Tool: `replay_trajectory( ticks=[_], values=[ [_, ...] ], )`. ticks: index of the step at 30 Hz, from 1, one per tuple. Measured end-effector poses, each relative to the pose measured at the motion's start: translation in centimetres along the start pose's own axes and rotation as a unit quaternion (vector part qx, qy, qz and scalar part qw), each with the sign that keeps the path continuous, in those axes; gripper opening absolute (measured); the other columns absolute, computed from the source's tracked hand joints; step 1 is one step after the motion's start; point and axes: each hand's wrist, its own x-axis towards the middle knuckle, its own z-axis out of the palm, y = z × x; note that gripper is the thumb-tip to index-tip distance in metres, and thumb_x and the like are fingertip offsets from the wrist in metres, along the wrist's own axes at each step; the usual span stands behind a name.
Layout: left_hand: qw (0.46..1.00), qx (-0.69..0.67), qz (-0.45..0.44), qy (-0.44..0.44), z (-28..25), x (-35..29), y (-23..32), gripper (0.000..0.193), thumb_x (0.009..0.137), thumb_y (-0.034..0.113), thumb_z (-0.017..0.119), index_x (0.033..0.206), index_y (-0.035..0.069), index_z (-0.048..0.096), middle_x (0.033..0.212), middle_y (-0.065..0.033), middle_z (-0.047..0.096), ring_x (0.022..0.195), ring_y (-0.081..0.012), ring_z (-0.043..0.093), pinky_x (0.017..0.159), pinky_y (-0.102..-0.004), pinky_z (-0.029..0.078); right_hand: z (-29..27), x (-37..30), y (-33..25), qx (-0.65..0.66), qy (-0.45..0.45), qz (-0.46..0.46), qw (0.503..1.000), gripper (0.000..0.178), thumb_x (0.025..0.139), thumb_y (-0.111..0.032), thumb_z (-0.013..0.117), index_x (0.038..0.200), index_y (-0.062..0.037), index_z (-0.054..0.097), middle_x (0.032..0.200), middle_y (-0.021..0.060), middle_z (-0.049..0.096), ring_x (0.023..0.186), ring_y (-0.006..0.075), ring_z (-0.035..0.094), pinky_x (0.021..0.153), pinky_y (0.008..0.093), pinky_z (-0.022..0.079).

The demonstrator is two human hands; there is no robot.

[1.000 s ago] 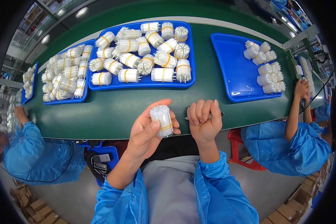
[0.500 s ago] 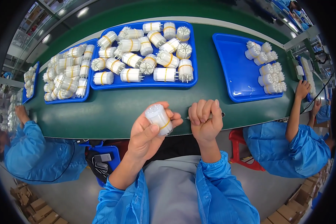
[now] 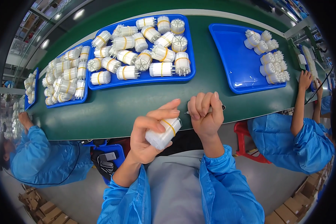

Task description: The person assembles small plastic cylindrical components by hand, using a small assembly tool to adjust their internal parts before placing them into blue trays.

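Above the table's near edge, my left hand (image 3: 141, 140) grips a white plastic cylinder (image 3: 162, 133) with a yellow band around it. The cylinder is tilted, its banded end up toward the right, with my fingers curled over its far side. Close by on the right, my right hand (image 3: 206, 115) is closed around a slim pen-like tool. Only the tool's dark end (image 3: 223, 107) and a thin tip beside the fingers show; the rest is hidden in the fist. The tip and the cylinder are apart.
Beyond my hands, a blue tray (image 3: 138, 83) holds many similar banded cylinders; another blue tray (image 3: 69, 103) adjoins it. At right, a third blue tray (image 3: 239, 71) has cylinders along its right side. Co-workers in blue sleeves sit on both sides. A red stool (image 3: 246, 145) stands at right.
My left hand has turned the cylinder over, so its banded end now points up and right instead of down. My right hand stays closed, nearly in place. The view has shifted slightly.
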Motion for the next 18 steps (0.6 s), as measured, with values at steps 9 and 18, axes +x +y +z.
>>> replay_trajectory(
  ticks=[9, 18],
  values=[
    [0.908, 0.382, 0.147, -0.094, -0.2, 0.8, 1.4, 0.036, 0.077, -0.004, 0.074, 0.102, 0.01, 0.053, 0.116, -0.0134, 0.063, 0.125, -0.0428, 0.053, 0.099, -0.0491, 0.049, 0.0, 0.1, 0.2, 0.005, -0.001, -0.01, 1.0, 0.05, 0.106, -0.026, 0.032, 0.06, -0.0078, 0.036, 0.055, 0.0025, 0.034, 0.048, 0.0124, 0.032, 0.047, 0.0282, 0.028],
    [0.815, 0.551, 0.14, -0.113, -1.0, 1.6, 1.4, 0.042, 0.063, -0.007, 0.069, 0.102, 0.008, 0.066, 0.11, -0.0093, 0.062, 0.111, -0.0339, 0.055, 0.096, -0.0496, 0.049, -0.1, 0.1, 0.1, 0.005, -0.004, -0.012, 1.0, 0.05, 0.106, -0.027, 0.032, 0.06, -0.0076, 0.037, 0.055, 0.0027, 0.034, 0.048, 0.0125, 0.032, 0.047, 0.0281, 0.028]
  ],
)
